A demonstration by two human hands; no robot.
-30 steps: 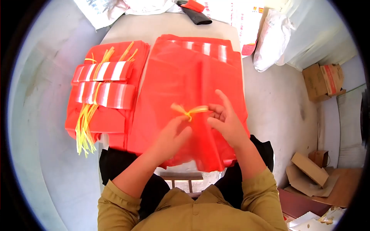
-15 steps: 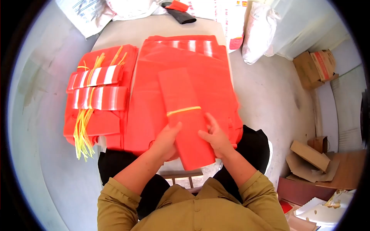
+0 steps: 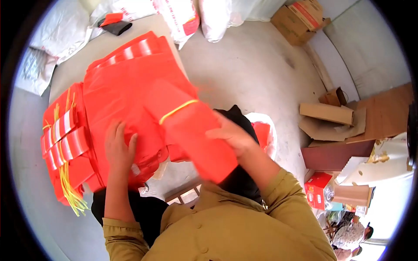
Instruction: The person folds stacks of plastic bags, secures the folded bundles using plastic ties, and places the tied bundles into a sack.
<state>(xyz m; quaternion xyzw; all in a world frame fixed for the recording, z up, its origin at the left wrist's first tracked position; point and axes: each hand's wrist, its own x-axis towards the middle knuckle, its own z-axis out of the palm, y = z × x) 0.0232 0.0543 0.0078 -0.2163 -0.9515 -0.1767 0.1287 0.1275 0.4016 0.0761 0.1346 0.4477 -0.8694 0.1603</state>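
Observation:
A folded bundle of red plastic bags [image 3: 202,143] with a yellow tie [image 3: 177,111] around its middle slants in front of my body. My right hand [image 3: 230,134] grips its right side. My left hand [image 3: 119,145], away from the bundle, has its fingers apart over the large red bag stack [image 3: 126,93]. Left of that stack lie red-and-white striped bundles [image 3: 67,148] on more red bags. A bunch of loose yellow ties [image 3: 69,193] hangs over the near edge there.
White sacks [image 3: 178,17] and a dark cloth piece [image 3: 119,28] are at the back. A white bag with red contents [image 3: 272,139] stands right of my leg. Cardboard boxes [image 3: 326,113] lie on the right. Two people [image 3: 350,235] are at the lower right.
My view has turned right. My left hand has let go of the bundle and opened over the stack. The right hand has carried the bundle to the right, with its lower end tilted right.

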